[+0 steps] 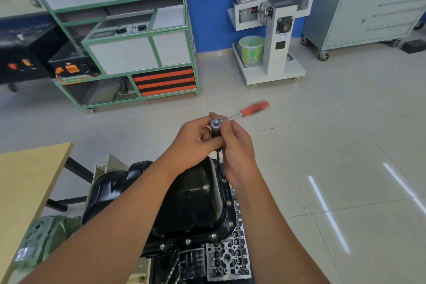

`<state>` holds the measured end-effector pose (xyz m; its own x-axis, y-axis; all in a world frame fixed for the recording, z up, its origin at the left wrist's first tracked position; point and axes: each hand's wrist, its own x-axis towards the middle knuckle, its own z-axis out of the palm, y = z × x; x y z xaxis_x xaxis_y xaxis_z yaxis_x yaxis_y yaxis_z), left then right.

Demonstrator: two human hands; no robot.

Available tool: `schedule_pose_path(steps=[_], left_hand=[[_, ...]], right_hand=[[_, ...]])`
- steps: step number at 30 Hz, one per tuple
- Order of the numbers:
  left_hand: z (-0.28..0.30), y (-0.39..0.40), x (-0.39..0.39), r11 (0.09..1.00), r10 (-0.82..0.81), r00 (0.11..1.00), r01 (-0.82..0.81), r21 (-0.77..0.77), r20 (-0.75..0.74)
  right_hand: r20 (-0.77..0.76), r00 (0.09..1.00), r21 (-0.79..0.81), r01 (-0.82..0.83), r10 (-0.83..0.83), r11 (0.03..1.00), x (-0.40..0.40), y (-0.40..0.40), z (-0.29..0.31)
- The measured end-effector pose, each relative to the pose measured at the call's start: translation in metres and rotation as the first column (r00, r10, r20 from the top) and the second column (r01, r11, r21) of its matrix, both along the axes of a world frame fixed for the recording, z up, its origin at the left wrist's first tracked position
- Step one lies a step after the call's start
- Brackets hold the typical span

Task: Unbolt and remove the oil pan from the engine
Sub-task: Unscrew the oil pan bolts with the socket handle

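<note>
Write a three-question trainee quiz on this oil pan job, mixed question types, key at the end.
1. True or false: the black oil pan is already lifted off the engine.
2. Multiple choice: the ratchet handle is A) blue B) orange-red C) yellow.
3. Short answer: which hands hold the ratchet head?

Key
1. False; the pan sits in place, with bolts visible along its flange.
2. B.
3. Both: the left hand and right hand grip it together above the pan.
</note>
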<state>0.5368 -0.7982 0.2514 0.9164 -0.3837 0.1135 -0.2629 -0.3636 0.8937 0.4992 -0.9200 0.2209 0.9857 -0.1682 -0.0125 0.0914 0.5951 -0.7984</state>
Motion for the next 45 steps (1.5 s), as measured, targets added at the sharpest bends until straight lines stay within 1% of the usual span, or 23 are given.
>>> schedule_pose_path(steps=[1,3,5,7,9,11,13,14,17,19,21,23,25,27,28,31,34,35,37,39,40,43,45], left_hand=[[0.0,0.0,0.0,1.0,-0.012,1.0,0.012,0.009,-0.003],[0.002,-0.001,-0.002,1.0,0.008,1.0,-0.008,0.01,0.023],[0.002,-0.002,-0.002,0.999,0.037,0.998,-0.038,0.019,0.043],[0.002,-0.002,-0.002,0.998,0.056,0.997,-0.058,0.038,0.06],[0.003,-0.001,-0.002,0.998,0.038,0.999,-0.04,0.038,0.037],[0.004,0.0,-0.002,0.999,0.01,1.0,-0.01,0.033,0.019],[0.003,-0.001,-0.002,0.998,0.044,0.998,-0.045,0.036,0.043],[0.002,-0.001,-0.002,0.996,0.073,0.996,-0.076,0.043,0.057],[0.002,-0.002,-0.003,0.994,0.099,0.993,-0.102,0.042,0.059],[0.004,-0.001,-0.003,0.998,0.052,0.998,-0.053,0.035,0.024],[0.005,0.0,-0.002,1.0,0.011,1.0,-0.011,0.022,-0.013],[0.004,-0.001,-0.002,0.999,0.042,0.999,-0.042,0.027,-0.012],[0.002,-0.001,-0.002,0.993,0.114,0.993,-0.115,0.024,0.027],[0.001,-0.001,-0.001,0.989,0.149,0.988,-0.149,-0.009,0.041],[0.0,-0.001,0.0,0.991,0.135,0.99,-0.134,-0.022,0.028],[0.002,0.0,-0.002,0.999,0.006,0.999,-0.007,-0.038,-0.042],[0.003,0.003,-0.001,0.995,-0.059,0.997,0.055,-0.084,-0.044],[0.003,0.003,-0.001,0.994,-0.058,0.998,0.056,-0.091,-0.029],[0.003,0.001,0.001,0.997,0.008,1.0,-0.007,-0.08,0.007],[0.002,0.0,0.003,0.994,0.095,0.995,-0.093,-0.052,0.029],[0.002,0.0,0.004,0.994,0.1,0.995,-0.099,-0.05,0.029],[0.0,0.002,0.003,0.998,0.007,1.0,-0.007,-0.067,0.004],[-0.001,0.003,0.003,0.999,0.025,1.0,-0.024,-0.044,0.014]], right_hand=[[-0.012,1.0,-0.01,-0.008,0.008,1.0,0.001,0.0,0.003],[0.019,1.0,-0.022,-0.013,0.014,1.0,0.001,-0.001,0.004],[0.06,0.997,0.001,0.039,-0.039,0.999,-0.003,0.002,0.002],[0.054,0.996,0.04,0.072,-0.074,0.997,-0.007,0.005,-0.001],[0.017,0.999,0.072,0.05,-0.052,0.996,-0.007,0.008,0.004],[-0.032,0.999,0.017,0.03,-0.029,0.999,-0.004,0.005,0.009],[-0.03,0.999,-0.054,0.021,-0.023,0.998,-0.002,0.002,0.008],[-0.016,0.999,-0.053,0.037,-0.038,0.998,-0.003,0.002,0.007],[0.024,0.995,0.022,0.099,-0.099,0.995,-0.006,0.001,-0.001],[0.017,0.998,0.069,0.062,-0.063,0.996,-0.006,0.004,0.001],[-0.023,1.0,0.067,0.008,-0.006,0.998,-0.002,0.005,0.005],[-0.037,0.999,0.049,0.0,0.001,0.999,0.002,0.004,0.007],[-0.011,0.999,0.057,0.042,-0.042,0.997,0.002,0.003,0.006],[0.002,0.997,0.038,0.076,-0.076,0.996,0.0,0.006,0.004],[-0.006,0.998,0.032,0.069,-0.069,0.997,-0.001,0.008,0.004],[-0.072,0.997,0.04,0.032,-0.029,0.999,-0.001,0.012,0.012],[-0.085,0.996,0.039,0.046,-0.043,0.998,0.002,0.012,0.013],[-0.074,0.996,0.05,0.059,-0.055,0.997,0.002,0.012,0.01],[-0.013,0.997,0.048,0.071,-0.071,0.996,0.0,0.009,0.004],[0.047,0.998,-0.003,0.038,-0.038,0.999,-0.001,0.007,-0.001],[0.052,0.998,-0.017,0.025,-0.024,1.0,-0.002,0.008,-0.002],[-0.026,0.999,0.019,0.029,-0.029,0.999,0.001,0.008,0.004],[-0.067,0.997,0.029,0.029,-0.027,0.999,0.005,0.004,0.009]])
